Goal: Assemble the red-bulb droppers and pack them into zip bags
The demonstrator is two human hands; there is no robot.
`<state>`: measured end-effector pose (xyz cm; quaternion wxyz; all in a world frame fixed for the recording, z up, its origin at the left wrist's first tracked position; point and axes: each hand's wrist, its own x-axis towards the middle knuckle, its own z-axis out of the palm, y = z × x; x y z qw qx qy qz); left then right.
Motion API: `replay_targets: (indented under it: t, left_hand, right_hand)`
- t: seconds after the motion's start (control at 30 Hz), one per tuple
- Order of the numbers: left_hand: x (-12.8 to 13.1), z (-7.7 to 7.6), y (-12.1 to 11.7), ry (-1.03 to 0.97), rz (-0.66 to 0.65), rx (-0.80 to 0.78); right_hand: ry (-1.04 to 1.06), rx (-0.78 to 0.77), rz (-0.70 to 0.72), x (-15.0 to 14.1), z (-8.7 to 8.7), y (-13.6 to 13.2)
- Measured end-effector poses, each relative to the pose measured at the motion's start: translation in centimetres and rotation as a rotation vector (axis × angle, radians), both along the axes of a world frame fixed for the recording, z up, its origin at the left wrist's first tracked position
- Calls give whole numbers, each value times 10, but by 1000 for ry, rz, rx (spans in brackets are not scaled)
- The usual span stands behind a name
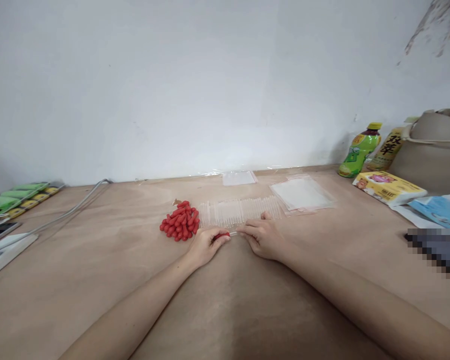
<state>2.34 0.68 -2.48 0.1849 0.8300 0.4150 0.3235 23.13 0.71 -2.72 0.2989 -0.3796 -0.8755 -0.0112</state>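
Between the fingers of my left hand [204, 245] is a red rubber bulb [222, 235], its end pointing right. My right hand [263, 237] pinches a thin clear dropper tube [233, 233], which meets the bulb's right end; how deep it sits inside I cannot tell. Just beyond my left hand lies a heap of red rubber bulbs [180, 222]. A row of clear dropper tubes [232, 211] lies side by side on the brown tabletop [195, 310], behind both hands.
Clear plastic bags [302, 192] lie behind the right hand, with a smaller bag [239, 178] by the wall. At right are a green bottle [360, 150], a yellow tissue pack [390, 187] and a beige bag [431, 155]. A grey cable [78, 205] and green packets [17, 197] occupy the left.
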Motion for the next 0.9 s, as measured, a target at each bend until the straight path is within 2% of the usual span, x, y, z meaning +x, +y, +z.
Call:
replay_targets:
  t: [0.23,0.37,0.47,0.63,0.9]
  left_hand:
    - [-3,-3,2,-49,-12,29]
    - [-7,-5,7,-95,47,34]
    - [-8,-4,8,-93,52,24]
    - [-5,-1,3,-73,6,35]
    - [-5,-5,5,-54,-19,102]
  right_hand:
    - [87,-246,58,-1,5,-1]
    - [218,-312,28,4,7,3]
    - [259,-289,53,6,5,5]
    - [142,-189,72,5,0,3]
    - [59,-142,40,1,-3,1]
